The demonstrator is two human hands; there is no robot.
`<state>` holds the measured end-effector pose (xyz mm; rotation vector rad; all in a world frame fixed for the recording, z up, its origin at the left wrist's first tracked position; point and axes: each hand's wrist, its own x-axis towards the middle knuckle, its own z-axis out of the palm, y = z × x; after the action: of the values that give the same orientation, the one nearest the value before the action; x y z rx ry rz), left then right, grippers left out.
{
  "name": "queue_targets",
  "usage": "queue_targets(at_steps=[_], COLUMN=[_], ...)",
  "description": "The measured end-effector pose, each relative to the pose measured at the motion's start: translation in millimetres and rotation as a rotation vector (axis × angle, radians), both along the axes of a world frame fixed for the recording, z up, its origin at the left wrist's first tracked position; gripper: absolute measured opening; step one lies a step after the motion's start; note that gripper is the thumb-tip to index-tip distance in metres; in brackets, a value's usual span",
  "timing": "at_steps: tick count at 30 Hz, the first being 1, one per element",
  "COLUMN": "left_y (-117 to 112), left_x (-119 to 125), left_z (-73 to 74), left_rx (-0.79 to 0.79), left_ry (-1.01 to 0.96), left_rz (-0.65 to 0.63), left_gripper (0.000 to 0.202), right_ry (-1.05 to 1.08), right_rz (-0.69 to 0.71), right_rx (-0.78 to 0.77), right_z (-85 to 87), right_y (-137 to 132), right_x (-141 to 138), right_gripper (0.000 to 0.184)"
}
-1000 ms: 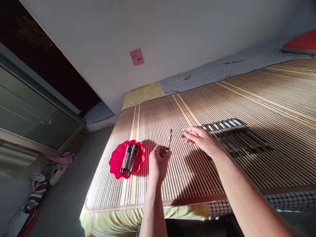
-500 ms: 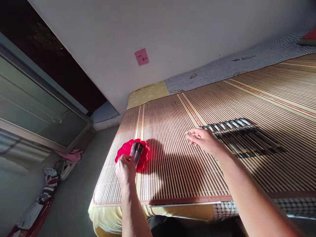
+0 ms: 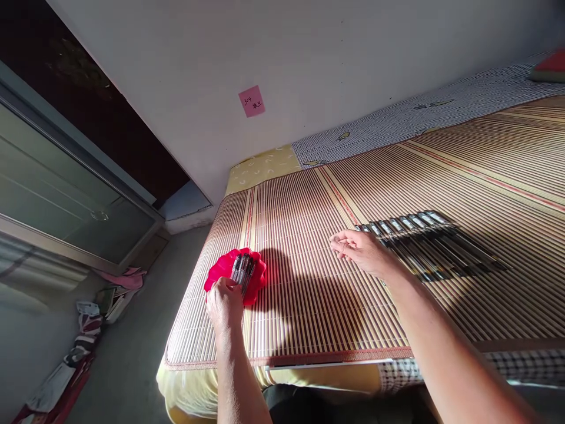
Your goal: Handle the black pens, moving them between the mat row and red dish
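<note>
A red scalloped dish [image 3: 220,268] lies on a striped bamboo mat [image 3: 397,176] near its left front corner, with several dark pens [image 3: 242,270] in it. My left hand [image 3: 225,305] rests on the dish's near rim, fingers curled at the pens' lower ends; whether it grips one is hidden. My right hand [image 3: 362,251] hovers over the mat in the middle, fingers loosely spread, holding nothing. Just right of it lies a row of several pens [image 3: 430,244] side by side.
The mat covers a bed against a white wall with a pink note [image 3: 251,101]. A checked sheet [image 3: 419,115] and a red cushion [image 3: 551,63] lie at the back right. Left of the bed are a glass door [image 3: 57,194] and clutter on the floor [image 3: 83,330].
A second ago my left hand held one pen upright over the mat's middle. It has moved left to the red dish and the pen is down among the others. My right hand barely moved.
</note>
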<state>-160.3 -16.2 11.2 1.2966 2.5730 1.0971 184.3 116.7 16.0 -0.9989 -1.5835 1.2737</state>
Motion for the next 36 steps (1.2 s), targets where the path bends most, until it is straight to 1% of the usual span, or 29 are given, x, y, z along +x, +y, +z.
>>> queue_targets(at_steps=[3,11,16,21,23,25,26,29,31,33,36], left_y=[0.4,2.9,5.6,7.2,7.7,8.3,8.8,11.5,14.5,18.0,22.8], left_x=[2.1,4.4,8.4,13.7,17.4,24.0,28.4,44.8,56.2,67.3,83.1], left_z=[0.3,-0.6,-0.8,4.6,9.4,15.9,19.6,30.7,35.8,38.5,38.9], left_rx=[-0.039,-0.082,-0.091,-0.086,-0.065,-0.011,0.033,0.229,0.305,0.357,0.399], left_ry=[0.122,0.175,0.192,0.204,0.21,0.208,0.202,0.205,0.26,0.294,0.279], left_rz=[0.094,0.083,0.106,0.138,0.138,0.134,0.13,0.132,0.147,0.16,0.156], left_gripper=[0.012,0.006,0.005,0.004,0.008,0.013,0.017,0.027,0.03,0.032,0.031], right_ry=[0.0,-0.002,-0.031,-0.065,-0.031,0.054,0.112,0.29,0.363,0.401,0.384], right_rz=[0.002,-0.021,-0.056,-0.066,-0.121,-0.227,-0.297,-0.519,-0.621,-0.665,-0.657], right_rx=[-0.008,-0.007,-0.011,0.025,0.044,0.073,0.092,0.164,0.207,0.222,0.204], right_z=[1.4,-0.3,6.9,11.9,11.8,13.8,16.3,28.5,36.8,42.1,43.1], right_y=[-0.5,2.2,-0.2,-0.3,2.0,4.2,4.7,3.7,1.8,0.0,-1.4], right_x=[0.7,4.5,8.8,13.3,16.3,21.7,25.6,41.1,52.0,61.3,70.2], right_gripper=[0.03,0.037,0.043,0.044,0.044,0.042,0.04,0.031,0.026,0.022,0.022])
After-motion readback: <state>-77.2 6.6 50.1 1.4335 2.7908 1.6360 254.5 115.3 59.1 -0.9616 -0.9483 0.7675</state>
